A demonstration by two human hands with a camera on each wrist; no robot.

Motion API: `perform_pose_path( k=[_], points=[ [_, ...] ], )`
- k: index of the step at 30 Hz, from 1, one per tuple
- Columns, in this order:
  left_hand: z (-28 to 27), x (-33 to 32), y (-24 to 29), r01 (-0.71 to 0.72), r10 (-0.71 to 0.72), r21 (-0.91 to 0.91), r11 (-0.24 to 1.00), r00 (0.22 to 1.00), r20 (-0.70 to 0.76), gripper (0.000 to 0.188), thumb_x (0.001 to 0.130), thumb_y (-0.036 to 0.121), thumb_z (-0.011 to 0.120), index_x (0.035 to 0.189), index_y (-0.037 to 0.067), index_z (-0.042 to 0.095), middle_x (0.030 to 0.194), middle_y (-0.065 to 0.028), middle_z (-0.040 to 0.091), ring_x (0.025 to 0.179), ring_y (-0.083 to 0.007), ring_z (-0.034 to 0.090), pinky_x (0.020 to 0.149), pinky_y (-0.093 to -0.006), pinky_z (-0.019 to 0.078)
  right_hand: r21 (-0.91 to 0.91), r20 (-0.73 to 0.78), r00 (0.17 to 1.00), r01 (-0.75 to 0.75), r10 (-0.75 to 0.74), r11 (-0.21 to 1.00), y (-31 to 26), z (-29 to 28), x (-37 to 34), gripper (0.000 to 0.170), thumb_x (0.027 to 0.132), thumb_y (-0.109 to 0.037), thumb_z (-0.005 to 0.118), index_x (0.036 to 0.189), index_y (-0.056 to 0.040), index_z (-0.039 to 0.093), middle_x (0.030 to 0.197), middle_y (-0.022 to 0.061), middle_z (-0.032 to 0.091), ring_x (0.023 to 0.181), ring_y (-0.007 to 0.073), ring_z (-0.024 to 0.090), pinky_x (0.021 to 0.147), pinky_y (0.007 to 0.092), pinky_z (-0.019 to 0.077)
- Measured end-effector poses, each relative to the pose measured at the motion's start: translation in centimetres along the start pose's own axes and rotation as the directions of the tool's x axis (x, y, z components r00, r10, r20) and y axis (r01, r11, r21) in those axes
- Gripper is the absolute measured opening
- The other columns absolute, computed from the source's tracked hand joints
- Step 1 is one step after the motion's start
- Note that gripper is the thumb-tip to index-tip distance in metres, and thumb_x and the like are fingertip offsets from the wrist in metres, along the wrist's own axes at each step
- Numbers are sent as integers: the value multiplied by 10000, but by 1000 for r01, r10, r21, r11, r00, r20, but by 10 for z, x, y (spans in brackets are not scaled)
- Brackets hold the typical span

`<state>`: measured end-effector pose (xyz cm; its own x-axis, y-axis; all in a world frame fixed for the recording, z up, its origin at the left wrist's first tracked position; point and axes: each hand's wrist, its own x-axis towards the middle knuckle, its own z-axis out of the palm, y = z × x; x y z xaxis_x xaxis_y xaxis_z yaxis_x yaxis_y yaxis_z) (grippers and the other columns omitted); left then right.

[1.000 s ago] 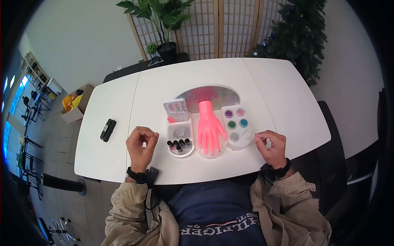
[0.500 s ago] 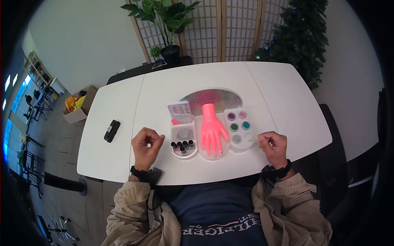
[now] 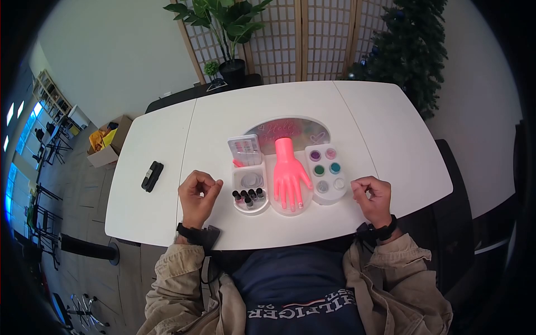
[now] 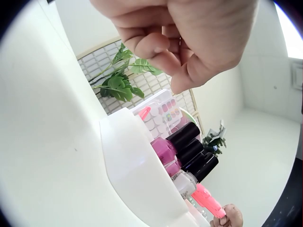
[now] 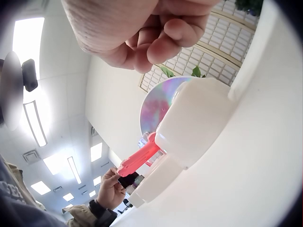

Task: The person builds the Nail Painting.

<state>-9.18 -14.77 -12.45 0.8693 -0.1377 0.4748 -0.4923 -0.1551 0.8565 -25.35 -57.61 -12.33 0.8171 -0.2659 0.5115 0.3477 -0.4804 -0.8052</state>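
Observation:
My left hand (image 3: 196, 200) is held over the table at the left of a manicure play set, its fingers loosely curled with nothing between them. To the right of the set, my right hand (image 3: 373, 202) hovers likewise, empty and loosely curled. A pink model hand (image 3: 287, 174) lies palm down on the set's middle, fingers towards me. Nearest the left hand are several nail polish bottles (image 4: 165, 150) with black caps, in a white tray (image 4: 135, 156). Closest to the right hand is a white holder (image 3: 325, 195) with several pots of coloured glitter. Behind stands a mirror panel (image 3: 268, 129).
A clear case of small nails (image 3: 244, 149) leans at the tray's back, with a pink stick (image 3: 238, 163) below it. A black object (image 3: 152, 176) lies on the white table (image 3: 142, 134) at far left. Behind the table are a potted plant (image 3: 232, 68) and a lattice screen (image 3: 273, 50).
The head view has shifted slightly, moving the scene a little to the right. Both hands keep nearly the same pose beside the set, and the set's pieces stay put.

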Motion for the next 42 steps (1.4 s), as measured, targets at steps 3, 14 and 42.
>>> perform_pose_path(
  k=[3,14,42],
  points=[
    [0,1,2,12,-12,2,1000,1000,-2,231,941,-21,860,897,60,649,822,36,670,677,-20,584,615,-206,467,16,-1,1000,-1,1,1000,1,0,0,70,1002,-27,799,963,31,792,713,14,706,634,59,607,603,236,483],
    [-3,-1,1,36,-37,23,999,998,41,244,955,-68,837,925,56,630,920,10,660,731,-26,582,678,-214,487,6,6,1000,-8,7,1000,1,0,0,65,1003,-26,797,967,29,794,717,14,716,637,61,621,609,235,491],
    [0,0,-1,19,-19,3,1000,1000,3,237,943,-17,864,892,64,647,813,38,673,672,-19,586,612,-205,467,2,3,1000,-6,6,1000,3,-1,0,58,990,-20,810,964,30,795,705,7,699,631,57,605,600,235,484]
  ],
)
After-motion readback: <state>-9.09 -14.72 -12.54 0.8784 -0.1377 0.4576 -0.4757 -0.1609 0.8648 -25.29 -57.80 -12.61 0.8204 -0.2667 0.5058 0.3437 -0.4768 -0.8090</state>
